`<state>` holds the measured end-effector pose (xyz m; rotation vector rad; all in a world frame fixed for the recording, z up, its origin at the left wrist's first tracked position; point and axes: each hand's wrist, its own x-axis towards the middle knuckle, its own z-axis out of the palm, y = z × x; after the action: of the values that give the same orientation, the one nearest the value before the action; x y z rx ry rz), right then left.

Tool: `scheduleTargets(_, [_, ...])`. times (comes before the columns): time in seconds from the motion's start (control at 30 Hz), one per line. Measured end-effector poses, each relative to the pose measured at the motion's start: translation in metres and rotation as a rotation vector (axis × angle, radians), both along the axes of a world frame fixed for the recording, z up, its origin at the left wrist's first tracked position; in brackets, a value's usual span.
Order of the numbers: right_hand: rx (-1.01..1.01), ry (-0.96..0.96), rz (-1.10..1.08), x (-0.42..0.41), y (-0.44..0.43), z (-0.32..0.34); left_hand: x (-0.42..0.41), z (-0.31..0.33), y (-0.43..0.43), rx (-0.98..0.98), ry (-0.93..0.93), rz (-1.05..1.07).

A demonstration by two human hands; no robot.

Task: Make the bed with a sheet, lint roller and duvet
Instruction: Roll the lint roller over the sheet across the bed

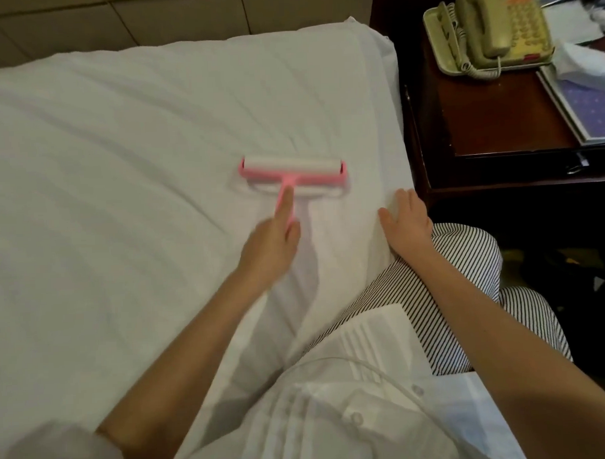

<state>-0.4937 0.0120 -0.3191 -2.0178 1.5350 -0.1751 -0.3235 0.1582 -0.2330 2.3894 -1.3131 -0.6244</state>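
Left grip (270, 244) wrapped round lint roller (294, 171) handle, forefinger laid along it; roller head flat on sheet (120, 167) near bedside edge. Right grip (405, 222) splayed, pressing cloth. Best done with even pressure, straight overlapping strokes, sheet kept taut.
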Motion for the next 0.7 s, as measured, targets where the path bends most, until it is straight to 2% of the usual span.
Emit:
scheduleTargets(0.07, [0.058,-0.058,-0.09,-0.01,-0.003,-0.003,0.013,0.015,-0.037,-0.161,0.174,0.142])
scheduleTargets(0.1, [0.102,-0.1,-0.164,-0.015,-0.005,-0.004,0.015,0.023,-0.045,-0.22,0.197,0.19])
scheduleTargets(0.2, [0.267,-0.201,-0.355,-0.024,-0.011,-0.001,-0.008,0.042,-0.031,-0.275,0.109,0.116])
scheduleTargets(0.3, [0.231,-0.167,-0.312,-0.021,-0.015,-0.001,-0.045,0.033,0.011,-0.192,0.06,-0.037])
scheduleTargets(0.47, [0.056,-0.105,-0.273,-0.021,-0.017,0.0,-0.074,-0.001,0.046,-0.007,0.042,-0.062])
scheduleTargets(0.57, [0.026,-0.105,-0.303,-0.025,-0.017,0.002,-0.059,-0.007,0.009,-0.008,-0.012,-0.085])
scheduleTargets(0.7, [0.059,-0.172,-0.404,-0.026,-0.017,0.003,-0.044,-0.003,-0.089,-0.033,-0.096,-0.163])
